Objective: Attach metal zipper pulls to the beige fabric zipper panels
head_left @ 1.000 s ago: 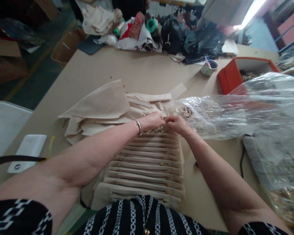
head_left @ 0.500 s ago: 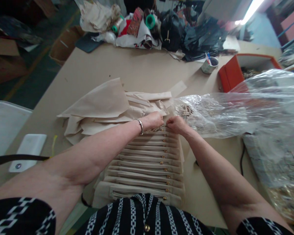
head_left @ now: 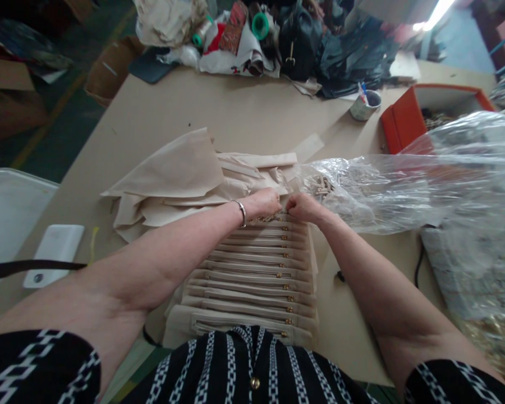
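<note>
Beige zippered panels (head_left: 252, 275) are lying overlapped on bench (head_left: 235, 118); left hand (head_left: 264, 203) and right hand (head_left: 303, 207) are pinching the farthest panel, fingers closed tight, beside clear plastic bag (head_left: 382, 185)

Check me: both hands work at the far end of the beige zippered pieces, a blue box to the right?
The box is orange-red, not blue, per the head view. The left hand and right hand do work at the zippered pieces, far end.
</note>
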`<state>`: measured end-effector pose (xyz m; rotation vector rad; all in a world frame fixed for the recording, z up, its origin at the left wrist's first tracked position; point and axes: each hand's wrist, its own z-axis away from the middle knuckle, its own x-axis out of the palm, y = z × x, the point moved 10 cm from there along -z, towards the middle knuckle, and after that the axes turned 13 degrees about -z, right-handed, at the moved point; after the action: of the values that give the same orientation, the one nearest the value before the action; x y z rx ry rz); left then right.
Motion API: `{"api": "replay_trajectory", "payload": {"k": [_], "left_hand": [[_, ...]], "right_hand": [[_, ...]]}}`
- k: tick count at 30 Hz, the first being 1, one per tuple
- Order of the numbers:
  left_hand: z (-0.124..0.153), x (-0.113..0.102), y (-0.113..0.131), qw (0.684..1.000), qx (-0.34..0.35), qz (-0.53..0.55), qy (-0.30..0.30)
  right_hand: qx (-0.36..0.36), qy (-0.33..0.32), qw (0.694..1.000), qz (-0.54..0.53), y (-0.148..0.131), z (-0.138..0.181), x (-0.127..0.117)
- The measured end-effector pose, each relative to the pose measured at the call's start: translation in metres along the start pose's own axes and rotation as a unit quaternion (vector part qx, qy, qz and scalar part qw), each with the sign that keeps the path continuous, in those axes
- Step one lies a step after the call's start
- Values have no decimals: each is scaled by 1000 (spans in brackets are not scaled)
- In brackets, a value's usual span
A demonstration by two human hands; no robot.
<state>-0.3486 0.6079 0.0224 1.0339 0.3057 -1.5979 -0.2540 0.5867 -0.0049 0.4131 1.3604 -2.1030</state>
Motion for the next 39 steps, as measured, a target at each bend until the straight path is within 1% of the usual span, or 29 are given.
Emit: {"api": "replay_trajectory", "payload": {"k": [5, 8, 11, 14, 17, 18, 20, 21, 22, 23, 24, 26, 28, 30, 32, 34, 37, 38, 39], "left_hand": [[-6, 3, -7, 1000, -13, 8, 10], [-7, 4, -12, 1000, -15, 12, 9], [-3, 2, -17, 1000, -16, 25, 8], [8, -5, -19, 998, -11, 54, 6], [24, -13, -20, 995, 8, 96, 9], [29, -14, -20, 991, 17, 131, 7], [39, -11, -18, 968, 37, 247, -6], [43, -8, -17, 948, 46, 314, -16], [47, -5, -15, 925, 53, 375, -28], [49, -1, -13, 904, 60, 422, -38], [51, 2, -11, 890, 67, 450, -44], [53, 7, -5, 873, 81, 478, -49], [54, 10, -1, 868, 88, 487, -47], [55, 11, 0, 871, 88, 482, -41], [55, 9, -3, 877, 80, 473, -28], [56, 6, -9, 889, 62, 454, -12], [56, 2, -18, 915, 23, 402, 6], [55, 0, -19, 924, 19, 382, 10], [54, -1, -19, 933, 19, 359, 11]], "right_hand": [[-1, -8, 1000, 2, -5, -5, 2], [6, -32, 999, -10, -3, -7, 7], [11, -36, 999, -32, 1, -8, 8], [9, 4, 998, -60, 2, -4, -1], [-6, 83, 992, -90, -5, 11, -19], [-13, 102, 987, -123, -9, 19, -23], [-24, 101, 964, -244, -16, 35, -18], [-27, 84, 942, -323, -20, 42, -11], [-26, 63, 913, -402, -24, 49, -1], [-23, 43, 883, -467, -29, 54, 9], [-19, 30, 859, -511, -33, 58, 17], [-17, 28, 826, -562, -37, 62, 29], [-20, 27, 808, -588, -40, 62, 34], [-18, 18, 795, -606, -40, 60, 36], [-6, 9, 794, -608, -38, 57, 33], [1, 8, 807, -590, -34, 55, 26], [0, 18, 840, -542, -29, 53, 13], [1, 22, 855, -518, -27, 51, 9], [1, 30, 877, -479, -25, 50, 5]]}}
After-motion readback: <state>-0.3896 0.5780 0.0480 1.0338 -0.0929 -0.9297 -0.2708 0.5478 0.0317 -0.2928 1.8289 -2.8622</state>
